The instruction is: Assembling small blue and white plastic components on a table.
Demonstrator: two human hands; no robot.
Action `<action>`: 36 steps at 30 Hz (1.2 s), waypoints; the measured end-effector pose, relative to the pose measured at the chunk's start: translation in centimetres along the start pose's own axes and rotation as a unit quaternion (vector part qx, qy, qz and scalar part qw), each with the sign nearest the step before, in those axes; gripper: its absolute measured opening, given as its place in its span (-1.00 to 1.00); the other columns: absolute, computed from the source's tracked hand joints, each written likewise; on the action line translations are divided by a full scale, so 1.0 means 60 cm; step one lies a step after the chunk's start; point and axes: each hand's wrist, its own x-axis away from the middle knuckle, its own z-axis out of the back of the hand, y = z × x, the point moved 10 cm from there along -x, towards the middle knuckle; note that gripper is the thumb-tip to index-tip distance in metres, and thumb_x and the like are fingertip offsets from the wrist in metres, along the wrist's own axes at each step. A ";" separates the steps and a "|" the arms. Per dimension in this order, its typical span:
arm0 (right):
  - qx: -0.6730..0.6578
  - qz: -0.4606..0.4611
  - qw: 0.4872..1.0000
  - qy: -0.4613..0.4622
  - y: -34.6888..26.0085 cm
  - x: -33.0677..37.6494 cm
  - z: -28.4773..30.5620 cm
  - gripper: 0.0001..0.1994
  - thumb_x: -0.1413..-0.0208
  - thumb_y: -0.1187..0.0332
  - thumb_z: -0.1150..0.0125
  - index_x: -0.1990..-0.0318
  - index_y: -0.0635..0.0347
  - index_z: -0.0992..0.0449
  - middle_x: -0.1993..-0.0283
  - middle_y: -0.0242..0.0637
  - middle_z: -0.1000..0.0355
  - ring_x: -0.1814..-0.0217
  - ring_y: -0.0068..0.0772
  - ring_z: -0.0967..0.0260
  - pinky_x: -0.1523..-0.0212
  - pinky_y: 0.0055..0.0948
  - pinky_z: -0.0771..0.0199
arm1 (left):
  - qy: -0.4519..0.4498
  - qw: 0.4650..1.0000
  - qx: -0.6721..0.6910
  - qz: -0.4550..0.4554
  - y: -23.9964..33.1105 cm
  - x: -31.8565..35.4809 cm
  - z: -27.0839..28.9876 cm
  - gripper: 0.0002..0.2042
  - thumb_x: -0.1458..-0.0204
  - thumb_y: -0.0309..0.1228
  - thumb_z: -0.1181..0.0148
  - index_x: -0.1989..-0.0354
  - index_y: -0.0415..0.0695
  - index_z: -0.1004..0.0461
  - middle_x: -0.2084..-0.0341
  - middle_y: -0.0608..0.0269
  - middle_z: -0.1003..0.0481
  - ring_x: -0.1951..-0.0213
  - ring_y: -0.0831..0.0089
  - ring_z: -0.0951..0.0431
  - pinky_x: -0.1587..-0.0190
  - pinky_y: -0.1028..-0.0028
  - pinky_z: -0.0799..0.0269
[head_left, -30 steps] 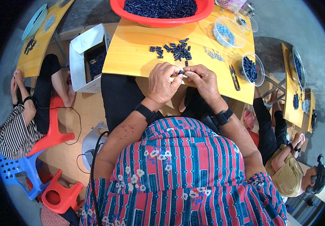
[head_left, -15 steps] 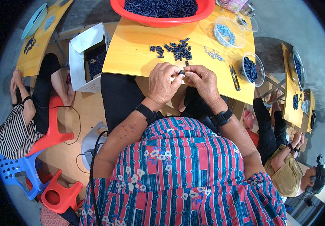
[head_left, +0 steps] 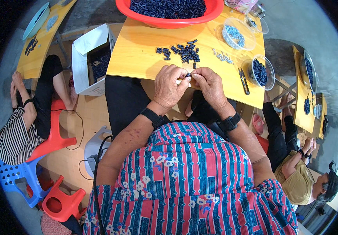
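The right hand [head_left: 211, 87] had shifted slightly leftward, its thumb and forefinger pinched narrow beside the dark-blue plastic piece [head_left: 188, 75] held between the left hand's [head_left: 167, 87] fingertips; whether the right ones gripped anything could not be told. That piece seemed unfinished, and a heap of glossy, blocky dark-blue pieces [head_left: 184, 53] remained just beyond the fingers, with tiny translucent fittings [head_left: 223, 56] to their right.

I see the tabletop [head_left: 133, 58] brightly lit, with a soft shadow under the red basin [head_left: 169, 23]; straight edges bow near black corners.
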 end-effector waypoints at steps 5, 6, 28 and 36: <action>-0.019 0.027 0.999 0.009 -0.012 0.002 0.008 -0.91 -0.28 0.46 -0.08 0.23 0.30 -0.46 0.45 -0.25 -0.42 0.46 -0.47 -0.42 0.37 -0.45 -0.47 | -0.020 1.000 -0.011 -0.002 0.002 0.000 0.000 -0.88 0.07 -0.41 -0.28 0.40 -0.15 -0.50 0.47 0.18 -0.48 0.30 0.17 -0.47 0.23 0.25 -0.39; -0.019 0.026 0.999 0.009 -0.010 0.002 0.009 -0.91 -0.28 0.46 -0.08 0.23 0.30 -0.46 0.45 -0.25 -0.42 0.46 -0.47 -0.42 0.37 -0.45 -0.47 | -0.031 0.999 -0.021 -0.008 0.005 -0.001 -0.002 -0.87 0.07 -0.40 -0.29 0.40 -0.15 -0.51 0.46 0.18 -0.49 0.30 0.16 -0.47 0.23 0.25 -0.39; 0.035 0.050 0.998 -0.015 -0.016 0.004 -0.001 -0.92 -0.27 0.44 -0.09 0.23 0.26 -0.44 0.44 -0.20 -0.40 0.44 -0.35 -0.42 0.35 -0.39 -0.46 | -0.054 0.998 -0.022 0.001 0.003 -0.001 -0.007 -0.88 0.09 -0.38 -0.33 0.44 -0.13 -0.54 0.46 0.21 -0.51 0.30 0.17 -0.47 0.21 0.25 -0.39; 0.100 0.079 0.992 -0.005 -0.032 0.005 0.001 -0.94 -0.26 0.45 -0.06 0.23 0.23 -0.43 0.41 -0.11 -0.42 0.39 -0.17 -0.46 0.29 -0.30 -0.47 | -0.058 0.998 -0.022 -0.003 0.008 -0.002 -0.007 -0.88 0.08 -0.37 -0.32 0.45 -0.13 -0.53 0.47 0.20 -0.50 0.31 0.16 -0.47 0.21 0.25 -0.39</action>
